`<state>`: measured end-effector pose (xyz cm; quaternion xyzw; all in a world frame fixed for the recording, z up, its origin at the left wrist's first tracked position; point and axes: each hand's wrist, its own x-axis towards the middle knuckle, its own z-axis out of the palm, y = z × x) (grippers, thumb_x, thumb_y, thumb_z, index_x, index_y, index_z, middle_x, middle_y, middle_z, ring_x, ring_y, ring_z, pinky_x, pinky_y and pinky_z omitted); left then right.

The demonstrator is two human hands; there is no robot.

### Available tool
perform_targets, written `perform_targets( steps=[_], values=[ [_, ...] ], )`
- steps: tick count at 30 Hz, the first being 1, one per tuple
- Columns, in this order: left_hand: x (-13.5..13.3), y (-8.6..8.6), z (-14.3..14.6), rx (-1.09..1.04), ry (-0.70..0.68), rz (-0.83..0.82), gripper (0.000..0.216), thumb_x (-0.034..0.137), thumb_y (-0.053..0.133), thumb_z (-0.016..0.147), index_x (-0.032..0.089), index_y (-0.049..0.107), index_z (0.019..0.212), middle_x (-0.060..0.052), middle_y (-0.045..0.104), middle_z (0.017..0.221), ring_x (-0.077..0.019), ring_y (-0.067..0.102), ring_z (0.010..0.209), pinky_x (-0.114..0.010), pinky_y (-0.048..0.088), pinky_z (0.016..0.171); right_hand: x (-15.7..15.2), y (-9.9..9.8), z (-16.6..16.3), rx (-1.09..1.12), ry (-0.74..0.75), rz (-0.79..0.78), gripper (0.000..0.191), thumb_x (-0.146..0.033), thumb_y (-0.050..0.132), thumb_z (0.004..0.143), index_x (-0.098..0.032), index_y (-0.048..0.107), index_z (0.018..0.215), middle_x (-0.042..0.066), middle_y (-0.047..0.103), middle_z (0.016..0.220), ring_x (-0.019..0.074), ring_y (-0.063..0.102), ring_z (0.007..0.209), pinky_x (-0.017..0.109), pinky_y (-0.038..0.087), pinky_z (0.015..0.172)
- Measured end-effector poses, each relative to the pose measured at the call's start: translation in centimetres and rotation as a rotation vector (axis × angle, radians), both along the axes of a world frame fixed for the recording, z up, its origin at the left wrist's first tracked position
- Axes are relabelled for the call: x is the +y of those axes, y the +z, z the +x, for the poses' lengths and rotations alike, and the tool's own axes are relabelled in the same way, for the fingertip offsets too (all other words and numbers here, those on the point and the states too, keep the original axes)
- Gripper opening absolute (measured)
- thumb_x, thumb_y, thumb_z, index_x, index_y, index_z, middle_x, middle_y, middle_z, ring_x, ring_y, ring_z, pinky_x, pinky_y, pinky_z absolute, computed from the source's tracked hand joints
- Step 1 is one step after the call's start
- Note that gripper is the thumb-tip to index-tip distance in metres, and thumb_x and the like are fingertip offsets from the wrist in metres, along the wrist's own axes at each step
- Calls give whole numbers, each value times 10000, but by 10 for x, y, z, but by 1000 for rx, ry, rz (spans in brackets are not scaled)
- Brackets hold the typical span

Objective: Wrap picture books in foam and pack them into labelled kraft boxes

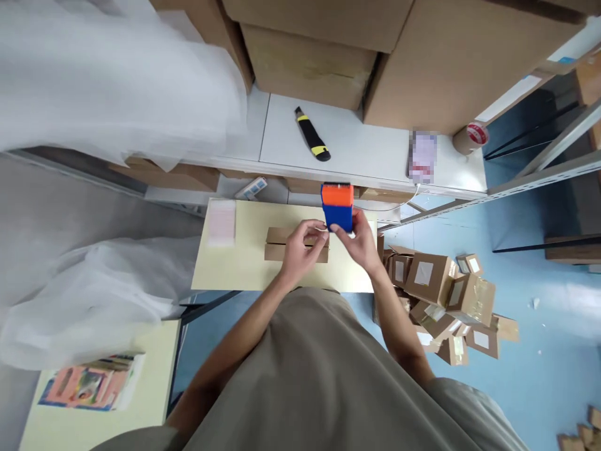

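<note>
A small brown cardboard box (pixel 277 243) lies on a pale yellow table (pixel 244 269). My left hand (pixel 300 247) rests over the box with its fingers curled in a pinch at the box's top edge. My right hand (pixel 361 241) grips an orange and blue tape dispenser (pixel 337 207) held just above the box's right end. The two hands almost touch at the dispenser's lower edge. A pink slip of paper (pixel 221 223) lies at the table's left corner.
A black and yellow utility knife (pixel 312 134) and a roll of tape (pixel 471 137) lie on the white shelf (pixel 366 150) under large cartons. Several sealed small boxes (pixel 446 300) are piled on the blue floor to the right. Plastic wrap (pixel 94 294) lies left.
</note>
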<state>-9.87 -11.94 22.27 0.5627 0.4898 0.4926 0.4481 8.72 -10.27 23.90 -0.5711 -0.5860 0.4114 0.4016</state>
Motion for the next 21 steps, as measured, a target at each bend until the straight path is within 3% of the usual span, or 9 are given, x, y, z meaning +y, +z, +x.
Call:
perform_targets(
  steps=[5,9,12,17,21],
  values=[
    [-50,2,-26,-57,89,-128,314,542,765,1040,249,694,1128,-41,778,990,-189,765,892,-326,632,856,-45,-3,-47,148,76,-146,609,-773,764,956,-270,542,1216,40,703,1088,222,682,951,371,598,883],
    [-64,9,-54,-47,77,-174,336,566,805,1005,244,729,1063,-47,788,1015,-183,738,853,-323,616,828,-58,1,-70,133,61,-190,602,-797,709,988,-259,563,1217,53,710,1098,225,675,952,386,601,891],
    [-58,14,-81,-74,6,-203,368,587,828,971,236,770,1065,-63,802,1036,-193,735,860,-327,609,820,-59,2,-77,84,95,-235,632,-831,697,977,-255,579,1206,60,728,1078,238,687,941,405,610,879],
    [-28,21,-131,-182,38,-269,537,681,765,971,208,808,1222,-109,814,1186,-240,759,988,-354,615,872,-57,13,-82,-87,262,-313,605,-800,748,951,-254,594,1162,65,743,1069,245,701,910,401,588,845],
    [-8,23,-161,-128,-100,-327,512,674,812,917,192,850,1085,-87,820,1018,-226,730,893,-323,577,775,-56,28,-93,-223,358,-354,592,-769,768,929,-245,608,1151,70,753,1049,248,690,896,385,566,808]
  ],
)
